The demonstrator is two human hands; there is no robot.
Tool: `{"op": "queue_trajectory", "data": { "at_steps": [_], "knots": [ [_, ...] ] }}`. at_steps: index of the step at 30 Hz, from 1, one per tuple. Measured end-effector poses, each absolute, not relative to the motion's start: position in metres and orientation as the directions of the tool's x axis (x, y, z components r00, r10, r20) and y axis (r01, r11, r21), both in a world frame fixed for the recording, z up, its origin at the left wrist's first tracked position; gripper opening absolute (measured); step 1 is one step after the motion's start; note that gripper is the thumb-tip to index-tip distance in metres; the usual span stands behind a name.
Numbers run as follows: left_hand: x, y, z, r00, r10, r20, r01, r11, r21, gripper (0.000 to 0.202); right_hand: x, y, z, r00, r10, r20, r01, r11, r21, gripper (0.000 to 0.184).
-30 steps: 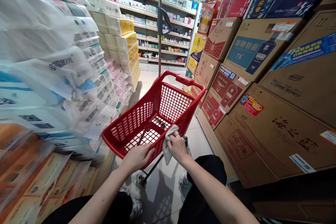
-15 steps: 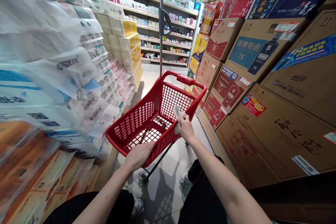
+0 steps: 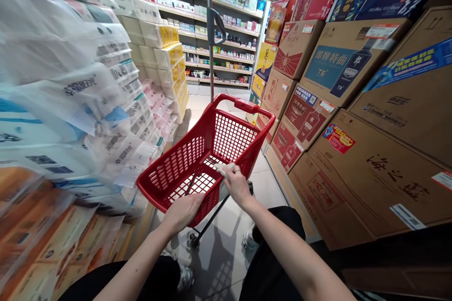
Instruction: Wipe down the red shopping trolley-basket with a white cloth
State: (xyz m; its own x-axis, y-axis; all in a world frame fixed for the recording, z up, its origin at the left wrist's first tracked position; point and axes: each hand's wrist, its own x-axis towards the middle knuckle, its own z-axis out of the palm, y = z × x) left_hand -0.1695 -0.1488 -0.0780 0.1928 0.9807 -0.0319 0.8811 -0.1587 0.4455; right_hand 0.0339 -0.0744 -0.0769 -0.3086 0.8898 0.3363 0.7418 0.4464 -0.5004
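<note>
**Editor:** What is the person doing in this supermarket aisle?

**Photographer:** Crouching over a red trolley basket (image 3: 197, 160), which is standing on the tiled floor (image 3: 226, 254) between stacked tissue packs (image 3: 81, 99) and liquor cartons (image 3: 370, 178). The left hand (image 3: 184, 210) is clamping the basket's near edge, apparently bracing it so that it is not rolling.

**Editor:** And the other hand?

**Photographer:** The right hand (image 3: 236, 186) is pressing a pale cloth (image 3: 225, 168) onto the rim close to the near right corner. Its fingers (image 3: 231, 175) are curling tightly around the bunched fabric. The left fingers (image 3: 197, 201) are wrapping over the rim, thumb outside, closed firmly on the plastic.
</note>
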Motion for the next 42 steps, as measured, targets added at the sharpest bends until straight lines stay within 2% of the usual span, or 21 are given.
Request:
{"op": "queue_trajectory", "data": {
  "at_steps": [3, 8, 12, 15, 18, 22, 29, 33, 37, 42],
  "knots": [
    [-0.169, -0.15, -0.079, 0.207, 0.978, -0.027, 0.877, -0.173, 0.448, 0.058, 0.057, -0.034, -0.069, -0.17, 0.917, 0.36, 0.762, 0.355, -0.542, 0.042],
    [-0.17, -0.15, -0.079, 0.228, 0.974, -0.018, 0.869, -0.195, 0.455, 0.056, 0.081, 0.008, -0.068, -0.022, 0.914, 0.405, 0.742, 0.286, -0.607, 0.045],
    [-0.169, -0.148, -0.079, 0.23, 0.973, -0.012, 0.871, -0.2, 0.449, 0.055, 0.063, -0.015, -0.087, 0.042, 0.895, 0.443, 0.676, 0.301, -0.672, 0.051],
    [-0.166, -0.148, -0.077, 0.232, 0.973, -0.003, 0.879, -0.209, 0.428, 0.055, 0.037, -0.051, -0.104, 0.086, 0.901, 0.425, 0.621, 0.285, -0.73, 0.043],
    [-0.164, -0.148, -0.075, 0.234, 0.972, 0.008, 0.883, -0.216, 0.417, 0.055, 0.017, -0.085, -0.114, 0.034, 0.918, 0.396, 0.56, 0.31, -0.768, 0.033],
    [-0.164, -0.146, -0.077, 0.23, 0.973, 0.004, 0.864, -0.206, 0.46, 0.057, 0.012, -0.102, -0.112, -0.087, 0.914, 0.396, 0.529, 0.379, -0.76, 0.032],
    [-0.165, -0.144, -0.078, 0.124, 0.992, -0.034, 0.884, -0.095, 0.458, 0.063, 0.031, -0.062, -0.1, 0.094, 0.928, 0.361, 0.488, 0.273, -0.829, 0.038],
    [-0.164, -0.143, -0.076, 0.128, 0.991, -0.044, 0.879, -0.093, 0.468, 0.062, 0.017, -0.084, -0.111, 0.036, 0.932, 0.362, 0.437, 0.311, -0.844, 0.033],
    [-0.164, -0.141, -0.073, 0.14, 0.989, -0.052, 0.883, -0.101, 0.457, 0.06, -0.014, -0.135, -0.132, -0.055, 0.925, 0.377, 0.368, 0.369, -0.853, 0.041],
    [-0.162, -0.141, -0.074, 0.202, 0.978, -0.048, 0.884, -0.161, 0.438, 0.058, -0.027, -0.141, -0.144, 0.005, 0.929, 0.369, 0.423, 0.333, -0.843, 0.048]
  ]
}}
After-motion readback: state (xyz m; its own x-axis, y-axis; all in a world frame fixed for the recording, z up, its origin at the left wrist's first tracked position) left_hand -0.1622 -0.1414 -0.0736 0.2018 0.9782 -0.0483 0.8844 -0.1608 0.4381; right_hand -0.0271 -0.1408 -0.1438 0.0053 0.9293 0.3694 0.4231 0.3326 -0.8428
